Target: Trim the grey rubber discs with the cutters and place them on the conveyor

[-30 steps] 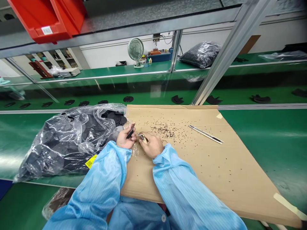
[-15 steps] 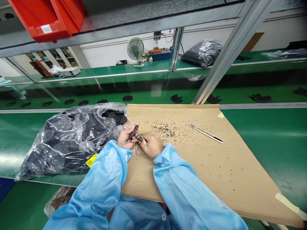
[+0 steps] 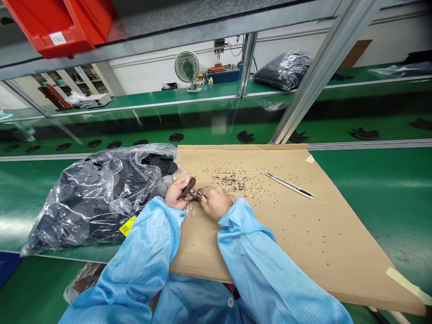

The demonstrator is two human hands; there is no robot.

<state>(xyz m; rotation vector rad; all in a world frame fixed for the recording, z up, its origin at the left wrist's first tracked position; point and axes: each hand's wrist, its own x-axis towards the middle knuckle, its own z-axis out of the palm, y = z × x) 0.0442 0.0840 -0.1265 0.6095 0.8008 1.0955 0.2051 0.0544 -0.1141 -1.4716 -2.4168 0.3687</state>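
My left hand (image 3: 175,193) is closed on a dark, thin round plastic disc (image 3: 188,188), held tilted on edge above the cardboard. In my right hand (image 3: 218,202) is a pair of nippers (image 3: 197,195) with metal jaws and yellowish handles, partly hidden by my fingers. The jaws meet the disc's lower right edge; whether they bite into it is too small to tell. Just left of my hands lies a clear plastic bag (image 3: 91,198) full of similar dark discs, its opening towards me. Tiny black bits (image 3: 232,181) are scattered over the cardboard sheet (image 3: 270,243).
A slim white-edged tool (image 3: 290,185), perhaps a craft knife, lies on the cardboard. Behind, small stacks of dark parts (image 3: 245,137) stand along a green belt. A metal post (image 3: 313,76) rises at right. A red bin (image 3: 64,27) sits on the overhead shelf.
The disc has turned in my left hand and shows more of its flat face. My right hand with the nippers has shifted slightly right. The whole view has moved a little.
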